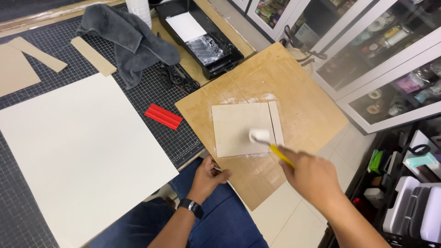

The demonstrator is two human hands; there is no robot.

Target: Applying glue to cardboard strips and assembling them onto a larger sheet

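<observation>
Right now my right hand (312,177) is clenched around the yellow handle of a small roller (260,136), whose white head sits on the grey card (239,128) near its right edge, beside a narrow strip (275,123). Both lie on the brown board (298,92). My left hand (207,177) grips the board's near edge, fingers curled under it. Left of the board lie a red block (163,116) and a big white sheet (78,156); far off sits a black tray (202,36)
</observation>
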